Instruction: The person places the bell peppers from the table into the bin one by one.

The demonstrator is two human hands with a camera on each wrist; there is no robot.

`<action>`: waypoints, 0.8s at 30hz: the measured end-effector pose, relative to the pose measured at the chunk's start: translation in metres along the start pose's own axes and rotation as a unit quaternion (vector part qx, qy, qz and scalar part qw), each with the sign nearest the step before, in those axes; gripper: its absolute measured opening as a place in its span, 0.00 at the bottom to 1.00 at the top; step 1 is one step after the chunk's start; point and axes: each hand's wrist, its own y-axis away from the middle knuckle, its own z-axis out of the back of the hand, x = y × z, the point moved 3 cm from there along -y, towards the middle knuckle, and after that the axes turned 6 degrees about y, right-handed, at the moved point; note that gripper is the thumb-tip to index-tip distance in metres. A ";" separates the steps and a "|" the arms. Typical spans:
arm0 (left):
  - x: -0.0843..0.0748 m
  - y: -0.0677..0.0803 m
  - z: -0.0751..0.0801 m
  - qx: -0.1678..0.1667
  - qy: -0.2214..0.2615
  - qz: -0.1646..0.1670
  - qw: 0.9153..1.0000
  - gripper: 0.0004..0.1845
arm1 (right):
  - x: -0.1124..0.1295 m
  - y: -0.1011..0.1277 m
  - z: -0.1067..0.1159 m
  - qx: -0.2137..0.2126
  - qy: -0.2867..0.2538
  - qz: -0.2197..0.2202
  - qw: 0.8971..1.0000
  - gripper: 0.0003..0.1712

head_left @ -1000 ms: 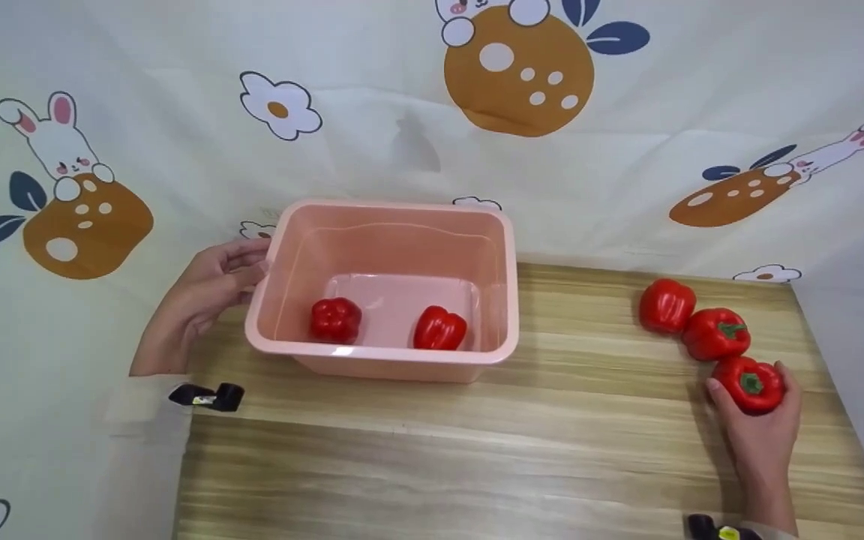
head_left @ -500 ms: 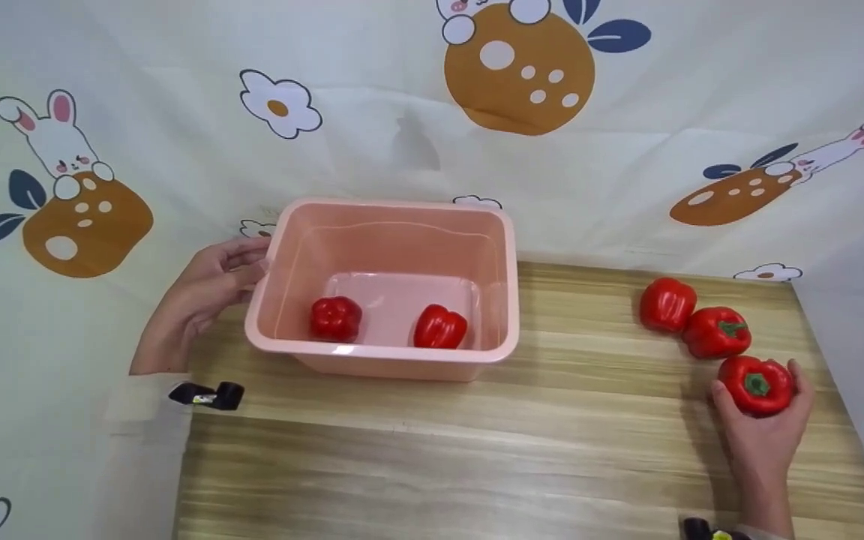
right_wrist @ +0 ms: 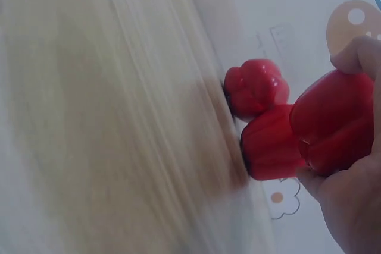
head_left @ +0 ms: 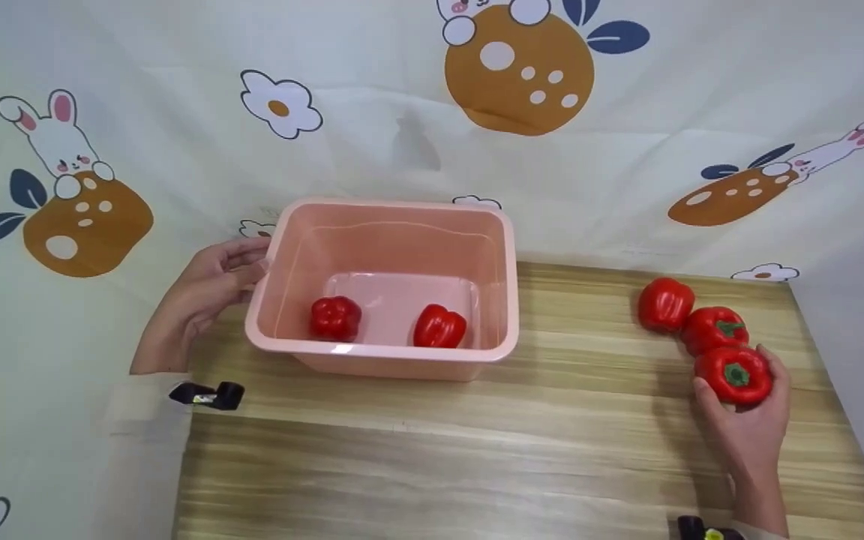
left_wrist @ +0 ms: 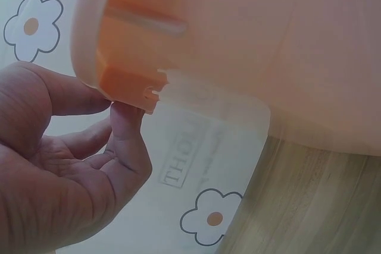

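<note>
- Presently the right hand (head_left: 748, 420) grips a red pepper (head_left: 733, 375) — fingers curled round it, at the right end of the wooden table (head_left: 477, 457), close beside two more peppers (head_left: 691, 319).
- Left hand (head_left: 203, 292) pinches the rim of the pink tub (head_left: 394, 360) — thumb and fingers at its left edge.
- Two peppers in the tub (head_left: 387, 322) lie apart.
</note>
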 end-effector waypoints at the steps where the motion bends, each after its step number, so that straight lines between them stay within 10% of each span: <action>1: 0.000 0.000 0.000 0.000 0.000 -0.001 1.000 0.33 | 0.002 0.000 0.000 0.003 0.000 0.010 1.000 0.53; 24: 0.001 0.000 -0.002 0.003 0.022 -0.005 1.000 0.32 | 0.074 0.010 -0.034 0.091 -0.086 0.152 0.980 0.51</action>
